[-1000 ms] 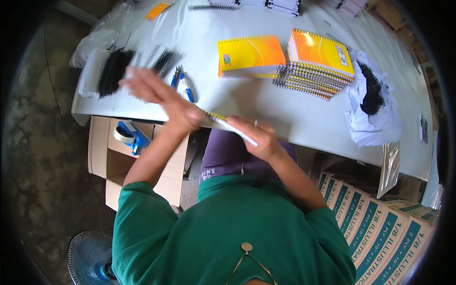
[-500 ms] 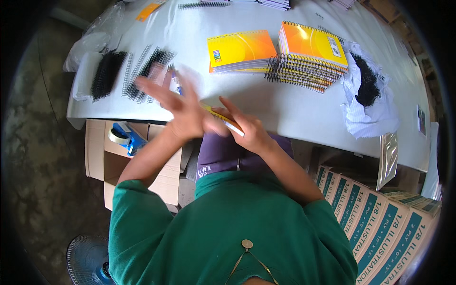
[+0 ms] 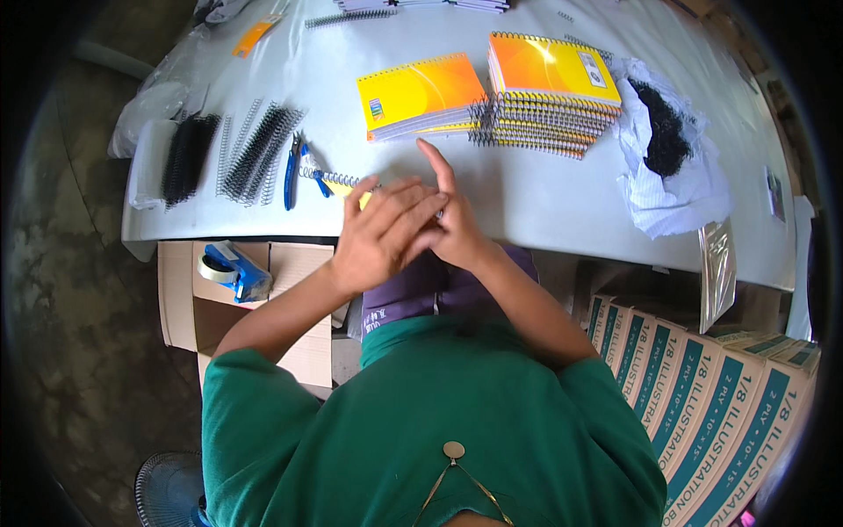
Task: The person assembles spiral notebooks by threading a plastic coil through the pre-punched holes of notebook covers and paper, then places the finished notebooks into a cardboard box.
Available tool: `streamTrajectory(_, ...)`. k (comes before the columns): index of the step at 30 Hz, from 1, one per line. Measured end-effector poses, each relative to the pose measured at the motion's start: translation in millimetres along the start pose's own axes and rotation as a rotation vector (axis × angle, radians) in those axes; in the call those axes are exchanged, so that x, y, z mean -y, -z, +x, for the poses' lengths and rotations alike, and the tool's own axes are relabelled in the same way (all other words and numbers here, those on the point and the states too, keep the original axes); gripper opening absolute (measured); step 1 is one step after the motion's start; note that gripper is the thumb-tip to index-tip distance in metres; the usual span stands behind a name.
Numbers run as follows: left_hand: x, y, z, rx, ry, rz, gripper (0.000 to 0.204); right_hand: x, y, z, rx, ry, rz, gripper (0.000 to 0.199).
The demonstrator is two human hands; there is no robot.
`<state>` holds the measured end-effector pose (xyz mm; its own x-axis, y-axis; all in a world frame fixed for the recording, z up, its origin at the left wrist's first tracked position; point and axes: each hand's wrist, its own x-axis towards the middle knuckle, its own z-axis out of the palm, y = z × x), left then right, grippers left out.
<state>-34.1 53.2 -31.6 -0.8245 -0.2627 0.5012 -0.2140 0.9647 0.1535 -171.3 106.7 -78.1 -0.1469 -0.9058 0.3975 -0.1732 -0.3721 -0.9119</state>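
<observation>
My left hand lies with fingers spread over my right hand at the near edge of the white table. Under them is a yellow spiral notebook, mostly hidden. Only a yellow corner and a stretch of its wire coil stick out to the left. My right hand seems to grip the notebook from below, with its forefinger pointing up and away. Blue-handled pliers lie just left of the coil.
Loose black binding coils and a black bundle lie on the left. Behind are a low pile and a tall pile of yellow notebooks, and white paper holding black scraps. Below: a tape dispenser on an open cardboard box, and cartons.
My left hand came back from the outstretched reach at the left and now lies across my right hand. The notebook, earlier held up on edge, has gone down flat under both hands.
</observation>
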Motion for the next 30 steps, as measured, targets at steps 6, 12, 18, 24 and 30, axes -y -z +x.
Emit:
streamTrajectory(6,5,32,32,0.243,0.189,-0.236,0.024,0,2,5,0.06,-0.049,0.144,0.092)
streamTrajectory(12,1,36,39,0.213,0.116,-0.054,0.021,4,1,7,0.028,-0.06,0.223,0.093)
streamTrajectory(18,-6,42,46,0.237,0.076,-0.059,0.014,9,8,5,0.099,-0.049,-0.073,0.092)
streamTrajectory(24,-22,49,69,0.15,0.02,0.006,0.019,37,34,5,0.221,-0.235,0.08,0.08)
streamTrajectory(30,-28,66,99,0.184,0.127,-0.309,0.016,81,68,12,0.163,-0.129,-0.067,0.062)
